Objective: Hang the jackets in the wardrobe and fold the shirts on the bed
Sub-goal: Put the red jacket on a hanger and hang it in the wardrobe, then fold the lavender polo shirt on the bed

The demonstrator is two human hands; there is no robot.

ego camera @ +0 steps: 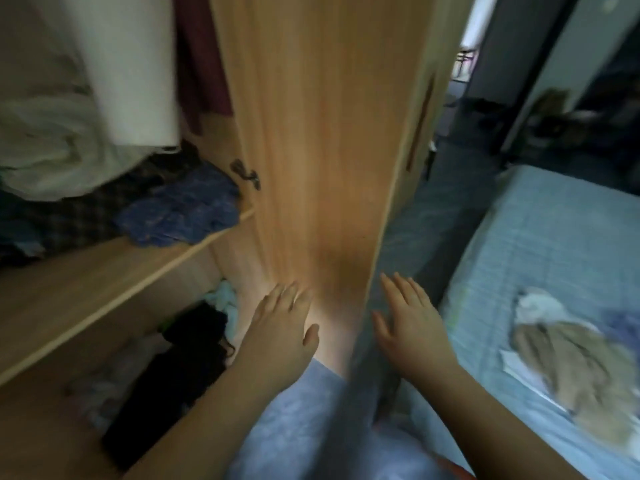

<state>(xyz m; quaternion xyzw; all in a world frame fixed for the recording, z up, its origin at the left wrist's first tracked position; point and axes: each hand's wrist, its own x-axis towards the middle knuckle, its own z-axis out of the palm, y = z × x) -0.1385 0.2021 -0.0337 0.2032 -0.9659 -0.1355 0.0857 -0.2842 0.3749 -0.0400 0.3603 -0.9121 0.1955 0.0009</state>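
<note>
Both hands empty, fingers spread: left hand (284,323) near wardrobe door (322,150), right hand (408,317) beside its edge. Between garments, I judge; next, fetch the tan garment (571,368) on the bed (554,237) to my right.

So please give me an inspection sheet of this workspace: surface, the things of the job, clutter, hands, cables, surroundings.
Surface: light blue checked bed sheet, mostly bare, at the right.
Job's things: crumpled beige and white garment lying unfolded on the bed; white hanging garment and dark red hanging garment inside the open wooden wardrobe.
Clutter: loose blue cloth and checked dark clothes on the wardrobe shelf; black clothes heaped below it.
Hands: left hand open, flat by the wardrobe panel; right hand open, empty, beside the panel edge.
Cables: nothing seen.
Surroundings: dark floor and blurred dark doorway behind the bed.
</note>
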